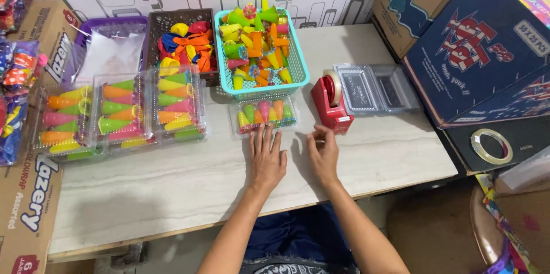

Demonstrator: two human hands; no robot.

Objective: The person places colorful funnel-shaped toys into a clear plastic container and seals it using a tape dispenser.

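Both hands hold nothing: I see my left hand [267, 156] flat, fingertips touching the clear cone box [263, 114], right hand [323, 153] beside the red tape dispenser [329, 102].

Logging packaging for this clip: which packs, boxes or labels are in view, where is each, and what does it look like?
Small clear pack: before the left hand, coloured cones inside.
Stacked clear packs: table left, same cones.
Empty clear trays: right of the red tape dispenser.
Blue carton: right edge, red and white print.
Brown cartons: left edge, blue lettering.
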